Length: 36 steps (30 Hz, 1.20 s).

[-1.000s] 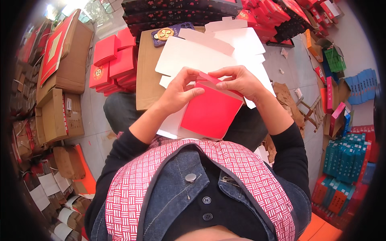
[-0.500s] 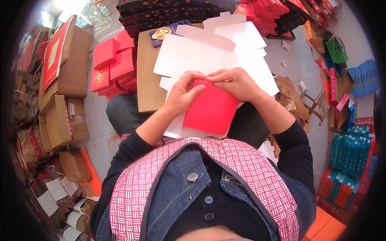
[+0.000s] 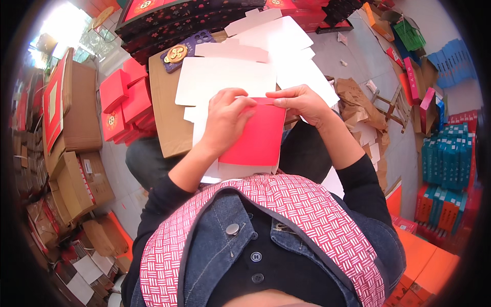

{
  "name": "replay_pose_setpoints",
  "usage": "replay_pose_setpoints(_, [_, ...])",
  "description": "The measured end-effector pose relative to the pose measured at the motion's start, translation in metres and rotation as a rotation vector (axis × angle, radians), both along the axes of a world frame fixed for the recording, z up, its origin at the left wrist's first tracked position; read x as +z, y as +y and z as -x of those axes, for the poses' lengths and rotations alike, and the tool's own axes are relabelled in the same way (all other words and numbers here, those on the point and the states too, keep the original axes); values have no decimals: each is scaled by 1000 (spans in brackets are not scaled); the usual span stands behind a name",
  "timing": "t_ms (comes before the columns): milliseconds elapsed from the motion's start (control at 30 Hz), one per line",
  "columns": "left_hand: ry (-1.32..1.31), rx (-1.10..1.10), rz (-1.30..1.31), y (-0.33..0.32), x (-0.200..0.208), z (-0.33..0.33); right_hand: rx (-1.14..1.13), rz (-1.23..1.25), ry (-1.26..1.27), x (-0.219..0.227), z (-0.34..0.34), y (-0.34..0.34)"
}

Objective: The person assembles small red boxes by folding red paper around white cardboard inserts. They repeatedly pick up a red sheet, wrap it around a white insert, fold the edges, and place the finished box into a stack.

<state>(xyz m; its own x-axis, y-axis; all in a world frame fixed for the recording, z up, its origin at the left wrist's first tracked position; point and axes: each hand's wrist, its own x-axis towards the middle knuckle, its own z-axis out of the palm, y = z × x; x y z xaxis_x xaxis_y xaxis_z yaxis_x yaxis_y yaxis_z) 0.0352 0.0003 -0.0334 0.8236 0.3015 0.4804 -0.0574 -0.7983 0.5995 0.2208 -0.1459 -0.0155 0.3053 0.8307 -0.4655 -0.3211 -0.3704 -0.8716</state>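
On my lap lies a red cardboard box (image 3: pixel 254 140), part folded, with a pale panel showing along its near edge. A narrow red flap runs across its far edge. My left hand (image 3: pixel 226 122) is closed at the far left corner, its fingertips on the flap. At the far right corner, my right hand (image 3: pixel 303 105) pinches the flap's end between thumb and fingers. Just beyond the hands, flat white die-cut card sheets (image 3: pixel 225 79) lie in a loose pile on a brown carton (image 3: pixel 166 115). The underside of the box is hidden.
Finished red boxes (image 3: pixel 137 100) are stacked to the left. A purple case with a gold ornament (image 3: pixel 176 53) sits on the carton. Black flowered boxes (image 3: pixel 153 38) stand behind. Crumpled brown paper (image 3: pixel 360 105) and a small wooden stool (image 3: pixel 391 110) are at right.
My hands have moved apart along the far edge, and the red flap now shows between them. The box has turned slightly and shifted left in view, as has the whole scene.
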Motion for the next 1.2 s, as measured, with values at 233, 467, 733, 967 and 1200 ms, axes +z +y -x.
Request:
replay_pose_setpoints(233, [178,-90,0,-2,16,-30,-154,14,-46,-8,16,8])
replay_pose_setpoints(467, [171,-94,16,-4,5,-32,-302,-55,-88,-4,37,6])
replay_pose_setpoints(733, [154,-65,28,-1,8,-30,-238,-103,-214,-19,37,1])
replay_pose_setpoints(967, [147,-39,65,5,13,-23,-118,-317,-474,-24,44,-10])
replay_pose_setpoints(1200, [48,-74,775,41,3,30,-244,-371,-381,-16,66,-14])
